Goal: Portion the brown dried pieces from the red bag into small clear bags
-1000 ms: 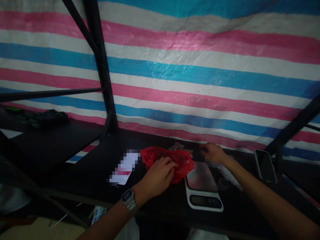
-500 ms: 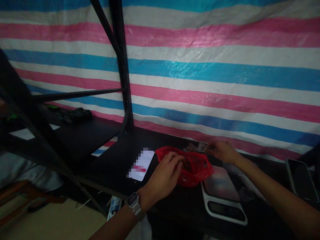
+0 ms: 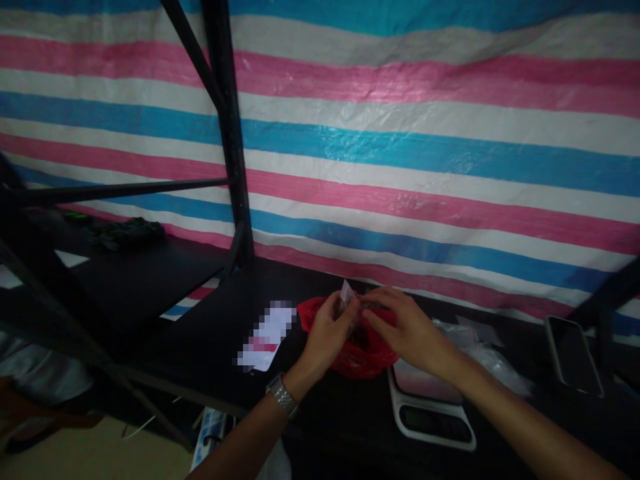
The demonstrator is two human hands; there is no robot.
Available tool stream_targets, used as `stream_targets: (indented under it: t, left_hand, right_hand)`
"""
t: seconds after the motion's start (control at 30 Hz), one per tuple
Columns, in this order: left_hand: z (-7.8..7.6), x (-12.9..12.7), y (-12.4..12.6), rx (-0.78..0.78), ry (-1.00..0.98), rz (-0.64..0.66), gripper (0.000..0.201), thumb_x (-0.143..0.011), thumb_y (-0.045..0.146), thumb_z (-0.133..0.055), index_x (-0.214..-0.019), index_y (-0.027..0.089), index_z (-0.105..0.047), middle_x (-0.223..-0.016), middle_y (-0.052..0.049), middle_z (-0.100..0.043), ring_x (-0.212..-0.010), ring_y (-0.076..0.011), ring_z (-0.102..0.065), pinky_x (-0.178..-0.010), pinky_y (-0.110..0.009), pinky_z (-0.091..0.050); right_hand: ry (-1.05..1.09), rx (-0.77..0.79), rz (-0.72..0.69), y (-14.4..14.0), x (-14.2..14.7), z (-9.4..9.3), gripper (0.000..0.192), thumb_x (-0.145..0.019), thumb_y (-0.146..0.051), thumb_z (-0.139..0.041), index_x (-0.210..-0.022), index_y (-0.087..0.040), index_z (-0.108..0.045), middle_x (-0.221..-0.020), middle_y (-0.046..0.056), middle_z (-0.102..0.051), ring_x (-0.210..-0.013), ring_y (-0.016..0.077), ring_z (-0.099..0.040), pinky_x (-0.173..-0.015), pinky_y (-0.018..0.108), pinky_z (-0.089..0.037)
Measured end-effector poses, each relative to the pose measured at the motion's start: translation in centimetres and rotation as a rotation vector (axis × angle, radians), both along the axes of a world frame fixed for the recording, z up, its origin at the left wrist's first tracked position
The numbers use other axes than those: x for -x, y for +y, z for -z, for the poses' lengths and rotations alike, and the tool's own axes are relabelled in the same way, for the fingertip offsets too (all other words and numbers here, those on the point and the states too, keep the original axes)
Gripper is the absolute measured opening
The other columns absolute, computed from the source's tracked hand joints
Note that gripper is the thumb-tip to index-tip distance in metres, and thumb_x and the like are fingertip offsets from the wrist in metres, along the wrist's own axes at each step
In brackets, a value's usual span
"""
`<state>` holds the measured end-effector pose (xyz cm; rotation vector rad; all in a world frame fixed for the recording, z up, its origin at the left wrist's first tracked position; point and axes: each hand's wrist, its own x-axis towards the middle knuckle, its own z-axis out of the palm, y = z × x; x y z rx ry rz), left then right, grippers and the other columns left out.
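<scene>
My left fingers [image 3: 331, 308] pinch the small translucent plastic packet [image 3: 346, 292] over the thin red plastic bag [image 3: 361, 365] beneath them, best held lightly there so spills land inside; whether my right fingers [image 3: 387, 297] beside it grip, I cannot tell.

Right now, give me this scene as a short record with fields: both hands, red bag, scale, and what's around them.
Left hand: pinching a pale packet above the red bag
Right hand: fingers close to the packet; contact unclear
Red bag: open, dark contents indistinct
Scale: white-framed, display dark, platform partly hidden by the right arm
Left of bag: white card, partly pixelated
Right of scale: clear plastic, then phone
Backdrop: striped sheet
</scene>
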<state>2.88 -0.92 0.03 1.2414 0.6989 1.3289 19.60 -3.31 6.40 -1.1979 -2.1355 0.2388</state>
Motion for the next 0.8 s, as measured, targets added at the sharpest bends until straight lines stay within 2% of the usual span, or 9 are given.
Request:
stream_targets:
  t: [0.07,0.17,0.27,0.33,0.43,0.53,0.63,0.7,0.8]
  left_hand:
    - [0.0,0.6,0.0,-0.023,0.037,0.032,0.05,-0.084,0.061,-0.079,-0.112,0.021,-0.069,-0.099,-0.003,-0.073,-0.087,-0.0183,-0.066,-0.078,-0.029,-0.053]
    - [-0.1,1.2,-0.4,-0.055,0.116,0.119,0.041,-0.086,0.05,-0.08,-0.113,0.02,-0.071,-0.094,-0.001,-0.072,-0.083,-0.0175,-0.065,-0.074,-0.028,-0.051]
    - [-0.4,1.4,-0.9,-0.085,0.194,0.203,0.034,-0.086,0.04,-0.081,-0.112,0.02,-0.074,-0.101,-0.003,-0.074,-0.091,-0.0198,-0.067,-0.081,-0.03,-0.052]
    - [-0.7,1.5,-0.9,-0.093,0.229,0.238,0.029,-0.088,0.039,-0.08,-0.109,0.02,-0.075,-0.098,-0.003,-0.075,-0.088,-0.0195,-0.067,-0.08,-0.03,-0.052]
    - [-1.1,1.8,-0.5,-0.082,0.238,0.271,0.034,-0.09,0.043,-0.077,-0.116,0.02,-0.075,-0.1,-0.005,-0.076,-0.086,-0.0192,-0.068,-0.078,-0.03,-0.053]
    - [-1.3,2.2,0.3,-0.026,0.12,0.251,0.051,-0.085,0.047,-0.082,-0.128,0.022,-0.071,-0.114,-0.009,-0.077,-0.094,-0.0217,-0.072,-0.081,-0.032,-0.056]
    - [-1.0,2.1,1.0,0.009,-0.036,0.084,0.053,-0.08,0.049,-0.084,-0.123,0.023,-0.069,-0.117,-0.008,-0.076,-0.096,-0.0219,-0.072,-0.079,-0.03,-0.056]
    - [-0.7,1.6,1.2,0.015,-0.077,-0.006,0.049,-0.08,0.048,-0.084,-0.117,0.022,-0.068,-0.11,-0.006,-0.075,-0.089,-0.0191,-0.071,-0.073,-0.028,-0.054]
    - [0.1,0.8,1.1,0.038,-0.085,-0.073,0.047,-0.082,0.05,-0.08,-0.116,0.021,-0.064,-0.093,-0.003,-0.072,-0.067,-0.0143,-0.062,-0.061,-0.027,-0.048]
  right_hand:
    - [-0.016,-0.075,-0.005,-0.2,-0.5,-0.5,0.025,-0.101,-0.024,-0.063,-0.123,-0.026,-0.075,-0.122,0.009,-0.075,-0.116,0.0267,-0.069,-0.107,0.047,-0.053]
    - [-0.084,-0.131,-0.104,-0.5,-0.8,-1.5,0.031,-0.103,-0.019,-0.059,-0.13,-0.027,-0.071,-0.126,0.009,-0.072,-0.119,0.0248,-0.068,-0.106,0.044,-0.054]
    - [-0.178,-0.146,-0.157,-0.5,-0.9,-1.9,0.028,-0.101,-0.014,-0.059,-0.12,-0.028,-0.074,-0.122,0.008,-0.073,-0.116,0.024,-0.069,-0.104,0.042,-0.056]
    - [-0.209,-0.166,-0.154,-0.4,-1.1,-1.9,0.024,-0.1,-0.013,-0.06,-0.112,-0.027,-0.075,-0.119,0.007,-0.074,-0.114,0.0241,-0.07,-0.103,0.042,-0.056]
    - [-0.185,-0.17,-0.132,0.0,-1.7,-2.0,0.019,-0.1,-0.015,-0.061,-0.107,-0.026,-0.074,-0.114,0.006,-0.077,-0.11,0.0244,-0.071,-0.101,0.043,-0.056]
    - [-0.077,-0.076,-0.042,0.5,-2.1,-2.4,0.014,-0.098,-0.02,-0.062,-0.1,-0.025,-0.074,-0.101,0.005,-0.079,-0.096,0.0239,-0.073,-0.092,0.041,-0.057]
    - [0.116,0.109,0.031,1.0,-2.0,-2.8,0.015,-0.094,-0.029,-0.063,-0.102,-0.025,-0.075,-0.096,0.005,-0.08,-0.087,0.0227,-0.074,-0.083,0.038,-0.058]
    - [0.25,0.256,-0.002,1.3,-1.8,-3.0,0.019,-0.091,-0.035,-0.066,-0.105,-0.024,-0.074,-0.096,0.004,-0.081,-0.086,0.022,-0.075,-0.081,0.037,-0.059]
    - [0.419,0.427,-0.012,1.4,-1.4,-3.2,0.027,-0.081,-0.041,-0.078,-0.101,-0.024,-0.072,-0.093,0.004,-0.08,-0.083,0.0208,-0.075,-0.077,0.034,-0.058]
